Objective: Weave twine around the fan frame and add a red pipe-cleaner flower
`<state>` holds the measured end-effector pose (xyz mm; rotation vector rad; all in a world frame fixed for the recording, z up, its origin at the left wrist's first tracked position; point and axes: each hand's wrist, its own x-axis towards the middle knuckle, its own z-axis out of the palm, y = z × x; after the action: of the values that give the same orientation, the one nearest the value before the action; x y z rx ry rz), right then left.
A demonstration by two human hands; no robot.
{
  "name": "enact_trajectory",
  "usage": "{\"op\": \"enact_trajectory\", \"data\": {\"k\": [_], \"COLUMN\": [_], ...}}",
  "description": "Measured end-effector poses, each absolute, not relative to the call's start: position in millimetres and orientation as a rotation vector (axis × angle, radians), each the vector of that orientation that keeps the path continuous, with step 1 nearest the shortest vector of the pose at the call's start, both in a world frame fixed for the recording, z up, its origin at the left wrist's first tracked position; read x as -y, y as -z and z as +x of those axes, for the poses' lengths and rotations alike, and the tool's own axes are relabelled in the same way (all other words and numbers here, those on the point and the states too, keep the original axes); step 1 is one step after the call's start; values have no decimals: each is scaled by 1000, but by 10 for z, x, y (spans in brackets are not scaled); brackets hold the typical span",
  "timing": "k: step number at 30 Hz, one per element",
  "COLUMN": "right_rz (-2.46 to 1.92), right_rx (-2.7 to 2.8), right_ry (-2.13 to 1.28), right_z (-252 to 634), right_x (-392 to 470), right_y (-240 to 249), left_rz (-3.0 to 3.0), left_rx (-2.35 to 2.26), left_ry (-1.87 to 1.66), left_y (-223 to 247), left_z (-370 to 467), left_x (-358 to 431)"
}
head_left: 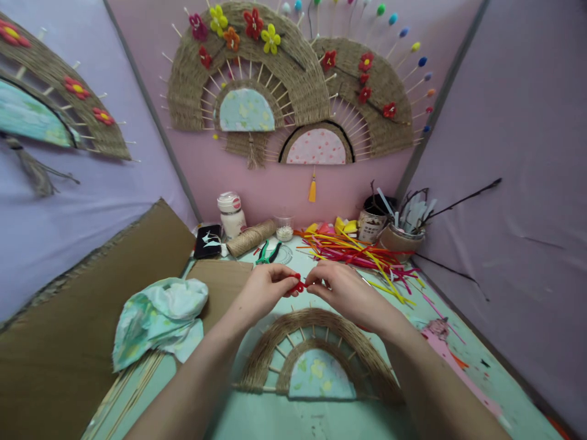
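Between my thumb and fingertips, my left hand [274, 282] pinches a small red pipe-cleaner flower [299, 285] with bent loops. My right hand [334, 282] is closed at its right side, thumb and forefinger on a short red end of it. Both hands hang above the near part of the table. Just below them lies a half-round fan [316, 315] woven of brown twine over thin sticks, with a blue-green floral cloth [320, 374] at its centre. My forearms hide parts of its surroundings.
Loose red, pink and yellow pipe cleaners [358, 252] lie behind my right hand. Green-handled pliers [268, 252], a twine roll [251, 238], a white bottle [232, 215] and a clear cup [284, 230] stand behind. Crumpled cloth [160, 315] and cardboard [92, 318] are at left; a twig pot [402, 238] at right.
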<state>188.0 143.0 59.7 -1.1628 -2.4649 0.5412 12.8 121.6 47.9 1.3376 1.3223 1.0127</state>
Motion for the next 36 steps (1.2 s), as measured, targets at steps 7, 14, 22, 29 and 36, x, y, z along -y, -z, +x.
{"op": "enact_trajectory", "data": {"k": [7, 14, 22, 29, 36], "right_rz": [-1260, -1207, -986, -872, -884], "right_rx": [2520, 2342, 2181, 2103, 2027], "right_ry": [-320, -306, -455, -524, -581], "right_z": [1851, 1786, 1756, 1732, 1726], "right_x": [-1444, -1457, -1427, -1449, -1456], "right_y": [-542, -496, -511, -466, -431], "left_rz": [1489, 1283, 1168, 1176, 1150], "left_rx": [-1376, -1323, -1233, -1218, -1222], "left_ry": [-1047, -1120, -1212, -1271, -1303], "left_y": [-509, -544, -510, -502, -515], "left_z": [159, 165, 157, 165, 194], "left_x": [-1171, -1168, -1180, -1184, -1182]}}
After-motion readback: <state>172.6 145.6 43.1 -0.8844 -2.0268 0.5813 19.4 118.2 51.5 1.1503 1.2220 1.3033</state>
